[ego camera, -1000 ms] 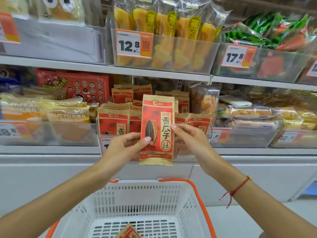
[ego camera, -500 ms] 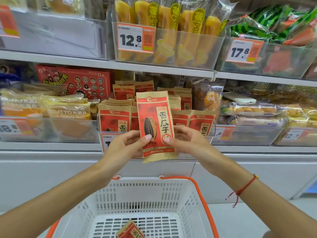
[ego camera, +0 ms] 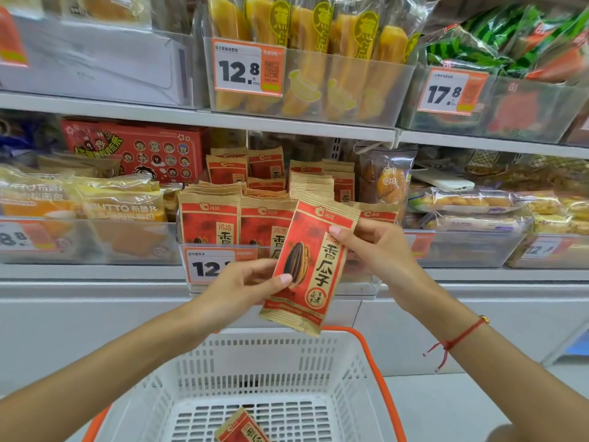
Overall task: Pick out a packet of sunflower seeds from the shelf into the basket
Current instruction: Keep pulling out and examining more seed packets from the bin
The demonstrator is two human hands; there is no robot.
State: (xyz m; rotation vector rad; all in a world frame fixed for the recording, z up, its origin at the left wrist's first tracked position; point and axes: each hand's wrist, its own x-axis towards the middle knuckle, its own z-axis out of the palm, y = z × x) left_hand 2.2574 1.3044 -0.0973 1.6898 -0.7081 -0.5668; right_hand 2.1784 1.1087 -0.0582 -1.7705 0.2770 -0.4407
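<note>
Both hands pinching one tilted sunflower seed packet (ego camera: pixel 307 269), left hand (ego camera: pixel 242 288) low, right hand (ego camera: pixel 379 250) high, above basket (ego camera: pixel 357 371)

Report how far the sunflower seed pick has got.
Done: one packet already lies in the basket. In hand: the left hand and right hand pinch a sunflower seed packet above it, off the shelf bin. Left: lowering it in.

The flat paper seed packet (ego camera: pixel 310 266) was red with tan striped ends and a black seed motif. The slotted plastic basket (ego camera: pixel 347 371) was white with an orange rim.
</note>
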